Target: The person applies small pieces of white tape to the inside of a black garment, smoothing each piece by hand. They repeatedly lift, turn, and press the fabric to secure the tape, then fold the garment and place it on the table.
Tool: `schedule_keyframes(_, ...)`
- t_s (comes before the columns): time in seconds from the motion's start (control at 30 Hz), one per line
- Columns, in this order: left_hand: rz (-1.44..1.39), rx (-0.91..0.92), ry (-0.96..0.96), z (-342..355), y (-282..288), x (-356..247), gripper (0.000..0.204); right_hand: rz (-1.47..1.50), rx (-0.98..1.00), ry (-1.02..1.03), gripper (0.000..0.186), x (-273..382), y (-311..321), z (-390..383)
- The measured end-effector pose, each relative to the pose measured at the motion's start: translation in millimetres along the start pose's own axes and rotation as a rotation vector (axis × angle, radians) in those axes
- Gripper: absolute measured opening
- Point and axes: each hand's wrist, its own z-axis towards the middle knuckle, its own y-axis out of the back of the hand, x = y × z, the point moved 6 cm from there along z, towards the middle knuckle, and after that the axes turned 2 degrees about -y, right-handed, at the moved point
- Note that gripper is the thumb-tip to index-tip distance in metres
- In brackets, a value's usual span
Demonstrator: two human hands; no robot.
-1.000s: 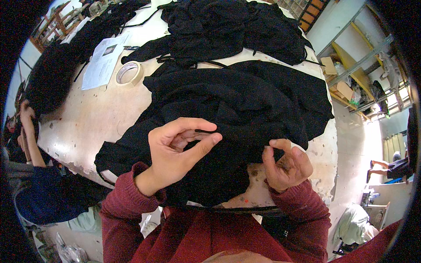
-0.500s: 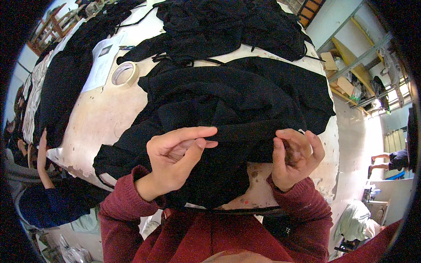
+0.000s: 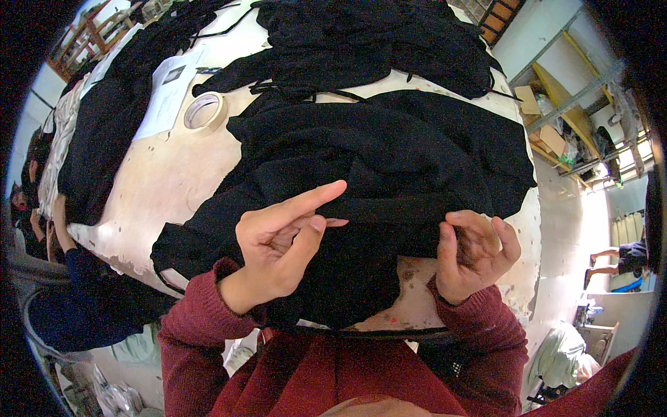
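A black garment point(image 3: 354, 146) of soft knit cloth lies in loose folds on the table in front of me. Along its near part a narrow, straight black fabric band point(image 3: 396, 210) stretches between my two hands. My left hand point(image 3: 278, 243) grips the band's left end with the thumb against the bent fingers, while its index finger points out over the cloth. At the other end, my right hand point(image 3: 476, 257) pinches the band between thumb and fingertips. Black on black, the band's exact edges are hard to make out.
More black garments point(image 3: 368, 48) with thin cords lie farther back. On the left are a roll of masking tape point(image 3: 206, 112), a printed sheet point(image 3: 165, 97) and a long black cloth pile point(image 3: 104, 132). A co-worker's arm point(image 3: 64, 226) reaches in at the table's left edge.
My left index finger has lifted away from the thumb and now points up and outward. Both hands stay nearly in place. The co-worker's hand at the left has shifted slightly.
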Motion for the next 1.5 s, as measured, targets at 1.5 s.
schedule_keyframes(1.5,-0.341,0.067,0.101,-10,-16,12,0.027,0.548,-0.013,-0.918,0.053,7,-52,1)
